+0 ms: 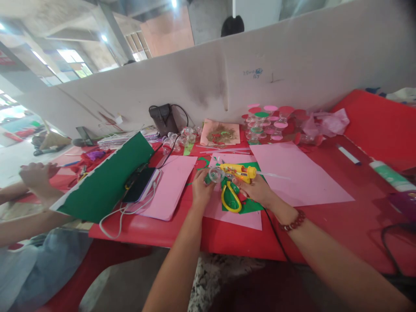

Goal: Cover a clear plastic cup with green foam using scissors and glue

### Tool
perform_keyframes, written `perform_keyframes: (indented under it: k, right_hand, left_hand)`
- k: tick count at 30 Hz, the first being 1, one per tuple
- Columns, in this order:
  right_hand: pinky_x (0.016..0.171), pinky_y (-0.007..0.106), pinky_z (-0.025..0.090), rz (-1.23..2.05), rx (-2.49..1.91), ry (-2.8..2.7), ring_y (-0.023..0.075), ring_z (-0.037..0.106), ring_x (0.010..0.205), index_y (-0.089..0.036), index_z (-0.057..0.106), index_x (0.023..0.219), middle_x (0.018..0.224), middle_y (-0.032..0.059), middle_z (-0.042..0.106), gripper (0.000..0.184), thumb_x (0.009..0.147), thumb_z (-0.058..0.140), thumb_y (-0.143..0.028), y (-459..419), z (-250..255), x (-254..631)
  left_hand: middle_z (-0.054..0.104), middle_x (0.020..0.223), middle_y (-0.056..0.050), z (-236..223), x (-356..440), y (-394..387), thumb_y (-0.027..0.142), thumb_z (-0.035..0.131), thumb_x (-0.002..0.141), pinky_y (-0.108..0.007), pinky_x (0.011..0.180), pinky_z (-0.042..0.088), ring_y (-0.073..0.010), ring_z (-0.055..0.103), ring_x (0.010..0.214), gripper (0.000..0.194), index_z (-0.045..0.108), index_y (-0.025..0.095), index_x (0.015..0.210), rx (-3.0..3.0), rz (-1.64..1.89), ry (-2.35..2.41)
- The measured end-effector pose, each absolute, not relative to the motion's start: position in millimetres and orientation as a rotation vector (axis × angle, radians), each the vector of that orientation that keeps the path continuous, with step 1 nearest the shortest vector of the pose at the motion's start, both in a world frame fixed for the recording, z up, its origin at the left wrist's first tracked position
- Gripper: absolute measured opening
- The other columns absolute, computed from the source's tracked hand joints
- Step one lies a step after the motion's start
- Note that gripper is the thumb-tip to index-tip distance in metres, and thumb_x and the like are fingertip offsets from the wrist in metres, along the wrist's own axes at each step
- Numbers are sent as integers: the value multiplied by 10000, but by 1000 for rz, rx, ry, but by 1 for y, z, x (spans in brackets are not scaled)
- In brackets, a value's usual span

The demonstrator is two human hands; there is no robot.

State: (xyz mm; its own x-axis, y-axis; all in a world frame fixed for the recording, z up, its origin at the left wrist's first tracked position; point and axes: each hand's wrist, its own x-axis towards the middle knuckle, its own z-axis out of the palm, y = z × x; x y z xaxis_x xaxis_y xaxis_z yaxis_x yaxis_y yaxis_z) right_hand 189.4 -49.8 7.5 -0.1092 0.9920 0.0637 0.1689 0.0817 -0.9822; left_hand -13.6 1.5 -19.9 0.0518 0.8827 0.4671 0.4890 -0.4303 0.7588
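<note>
1 yellow hot-glue gun (238, 172) sits in your right hand (256, 189), fingers curled round it, over pink paper (243, 221) and green paper (254, 207); just beside its front, your left hand (201, 188) pinches 1 clear plastic cup (216, 174). Below, 1 yellow loop handle (223, 198) shows. Farther back, disc-topped clear cups (276, 125) stand stacked near the white partition (195, 73).

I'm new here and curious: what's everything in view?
glue gun: one, yellow, centre
clear cup: one, transparent, centre
loop handle: one, yellow, centre
table: one, red, underneath
paper: several sheets, pink, on table
board: one, green, left
phone: one, black, left
pouch: one, dark, back
stacked cups: several, clear with coloured discs, back
marker: one, white, right
bottle: one, green-white, right
co-worker's arms: two, bare, left
left grip: one, bare, holding clear cup
right grip: one, bare, holding glue gun
</note>
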Motion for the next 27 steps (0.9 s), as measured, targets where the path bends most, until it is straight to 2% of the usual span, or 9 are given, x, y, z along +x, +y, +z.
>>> perform_keyframes:
  k: [17, 27]
  right_hand:
    - [398, 234, 298, 1146, -1270, -1411, 95, 397, 410, -183, 606, 823, 450, -67, 444, 549, 717, 651, -720, -51, 13, 189]
    - [395, 240, 288, 1153, -1263, -1416, 95, 387, 396, -188, 610, 846, 458, -60, 452, 502, 760, 635, -682, -48, 3, 190]
  left_hand:
    - [699, 1056, -74, -21, -14, 2, 113, 696, 661, -366, 926, 499, -233, 632, 1013, 362, 717, 186, 1016, 1887, 1355, 1392]
    - [696, 1073, -82, -19, -13, 1, 126, 717, 662, -371, 932, 494, -239, 629, 1029, 359, 724, 185, 1016, 1850, 1360, 1390]
